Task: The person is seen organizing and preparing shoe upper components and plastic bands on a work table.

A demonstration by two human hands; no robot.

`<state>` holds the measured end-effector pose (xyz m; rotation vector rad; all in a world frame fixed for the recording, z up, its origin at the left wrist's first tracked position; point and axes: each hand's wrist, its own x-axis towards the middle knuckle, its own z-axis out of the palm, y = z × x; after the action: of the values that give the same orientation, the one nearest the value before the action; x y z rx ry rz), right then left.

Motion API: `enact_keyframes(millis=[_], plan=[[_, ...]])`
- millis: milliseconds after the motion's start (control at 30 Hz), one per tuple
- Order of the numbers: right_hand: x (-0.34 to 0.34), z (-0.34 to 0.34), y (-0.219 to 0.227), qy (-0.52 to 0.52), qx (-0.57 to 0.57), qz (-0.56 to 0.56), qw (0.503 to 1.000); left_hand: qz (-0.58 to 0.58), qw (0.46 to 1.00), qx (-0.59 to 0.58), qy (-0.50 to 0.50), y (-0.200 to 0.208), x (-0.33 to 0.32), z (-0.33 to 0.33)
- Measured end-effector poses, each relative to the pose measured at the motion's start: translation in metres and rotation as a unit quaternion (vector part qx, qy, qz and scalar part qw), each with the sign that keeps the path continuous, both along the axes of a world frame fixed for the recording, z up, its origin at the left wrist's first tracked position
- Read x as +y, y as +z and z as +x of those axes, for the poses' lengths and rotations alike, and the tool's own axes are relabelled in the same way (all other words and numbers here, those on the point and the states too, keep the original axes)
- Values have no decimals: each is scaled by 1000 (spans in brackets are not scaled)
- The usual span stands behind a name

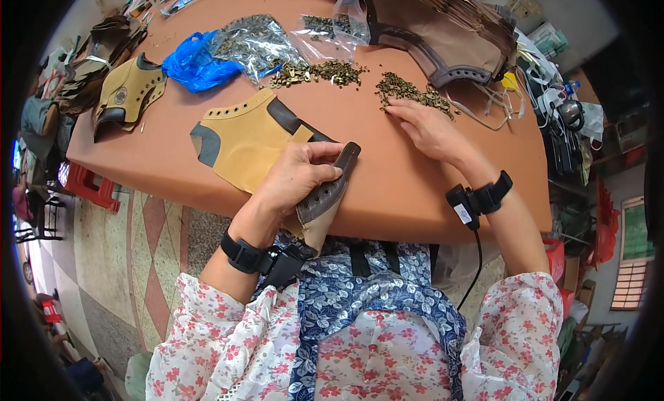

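Observation:
My left hand [297, 176] pinches the dark brown eyelet strip of a tan boot upper [242, 141], thumb on top, at the table's near edge. The strip has a row of punched holes and a pale lining, and part of the piece hangs past the edge. Along the far tan flap, the holes look rimmed with metal. My right hand [432, 131] lies at the near side of a loose pile of small brass-coloured eyelets [404, 88]. Its fingers are stretched out, touching the pile, and the thumb sits apart. No eyelet can be made out in the fingers.
A second tan upper [131, 89] lies at the left. Behind are a blue plastic bag [197, 62], clear bags of eyelets [256, 41] and another eyelet heap [325, 74]. Stacked brown uppers [443, 34] cover the back right. A pale cord [494, 107] lies near them on the orange-brown table [173, 169].

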<state>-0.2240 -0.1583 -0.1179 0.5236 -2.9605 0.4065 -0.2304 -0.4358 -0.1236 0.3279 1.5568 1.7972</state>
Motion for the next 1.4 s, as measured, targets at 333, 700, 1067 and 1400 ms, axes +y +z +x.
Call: enact_keyframes(millis=[333,700,1067,1400], plan=[[6,28,29,-227,-9,-128,965,-4,1000,-10,11,2,1,2],[24,16,-6,-277,-55,-255,925,10,1000,-16,-5,-4,1,-1],[21,17,-23,-281,-64,-468,836,-2,1000,-11,-1,1,3,-1],[25,19,-33,-147,230,-164,948,-20,1000,15,-3,3,2,1]])
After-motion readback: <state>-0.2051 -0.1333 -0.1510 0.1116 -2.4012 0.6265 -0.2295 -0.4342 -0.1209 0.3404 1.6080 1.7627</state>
